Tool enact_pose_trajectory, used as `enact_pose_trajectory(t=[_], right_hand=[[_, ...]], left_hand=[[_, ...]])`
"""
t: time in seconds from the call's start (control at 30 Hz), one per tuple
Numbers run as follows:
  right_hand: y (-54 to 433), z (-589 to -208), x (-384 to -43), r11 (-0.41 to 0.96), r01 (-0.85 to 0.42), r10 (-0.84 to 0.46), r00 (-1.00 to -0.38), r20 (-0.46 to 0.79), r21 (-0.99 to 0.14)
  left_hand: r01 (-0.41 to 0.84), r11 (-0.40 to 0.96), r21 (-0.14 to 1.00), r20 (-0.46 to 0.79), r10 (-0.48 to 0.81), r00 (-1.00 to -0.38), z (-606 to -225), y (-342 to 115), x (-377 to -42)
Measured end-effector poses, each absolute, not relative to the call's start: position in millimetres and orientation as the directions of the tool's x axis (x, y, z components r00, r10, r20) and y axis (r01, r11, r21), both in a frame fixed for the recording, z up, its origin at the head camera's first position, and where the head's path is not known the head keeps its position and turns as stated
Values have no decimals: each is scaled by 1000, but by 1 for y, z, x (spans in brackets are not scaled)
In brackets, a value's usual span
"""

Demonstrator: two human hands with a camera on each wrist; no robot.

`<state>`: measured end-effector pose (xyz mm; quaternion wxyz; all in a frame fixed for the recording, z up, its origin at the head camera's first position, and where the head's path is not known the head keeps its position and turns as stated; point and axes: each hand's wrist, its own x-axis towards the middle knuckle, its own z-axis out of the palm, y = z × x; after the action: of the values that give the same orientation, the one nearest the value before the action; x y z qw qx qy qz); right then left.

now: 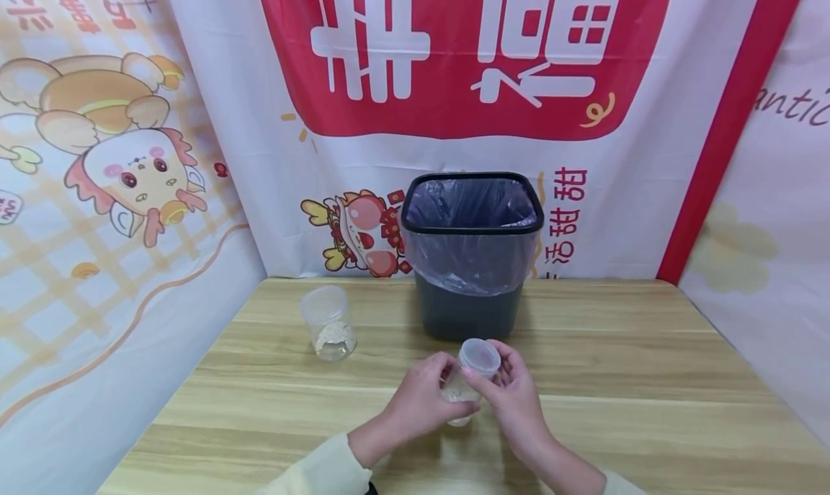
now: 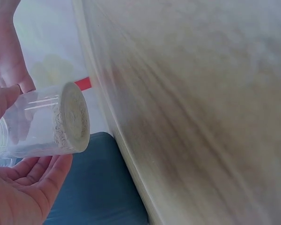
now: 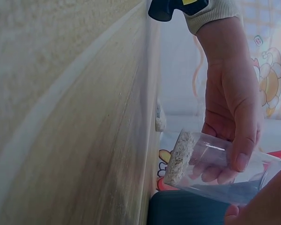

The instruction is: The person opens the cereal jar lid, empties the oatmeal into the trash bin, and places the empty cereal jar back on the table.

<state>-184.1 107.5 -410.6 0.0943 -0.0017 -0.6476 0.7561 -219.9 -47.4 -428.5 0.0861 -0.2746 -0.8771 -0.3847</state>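
A clear plastic jar point(image 1: 459, 390) is held between both hands above the wooden table, tilted in the head view. Pale, coarse flakes point(image 3: 181, 157) lie in a layer at its bottom. My left hand point(image 1: 428, 394) grips the jar's side, thumb across the front and fingers behind, as the right wrist view shows. Thumb and fingers of my right hand point(image 1: 519, 405) hold the translucent lid point(image 1: 480, 357) at the jar's top. A second clear jar point(image 1: 327, 323), also with pale flakes low inside, stands on the table to the left.
A dark bin point(image 1: 470, 308) lined with a clear bag stands at the back of the wooden table point(image 1: 622, 380), just beyond my hands. Printed cloth point(image 1: 220, 120) hangs behind the table and along both sides.
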Motion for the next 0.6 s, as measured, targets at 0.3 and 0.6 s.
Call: enact_pose_trajectory(t=[0.3, 0.6], right_hand=[[113, -410, -184, -120, -153, 114, -984, 139, -981], [113, -410, -186, -129, -166, 95, -983, 155, -978]], left_hand=[[561, 550, 618, 359, 437, -825, -432, -50, -223], [523, 515, 679, 308, 447, -840, -431, -52, -225]])
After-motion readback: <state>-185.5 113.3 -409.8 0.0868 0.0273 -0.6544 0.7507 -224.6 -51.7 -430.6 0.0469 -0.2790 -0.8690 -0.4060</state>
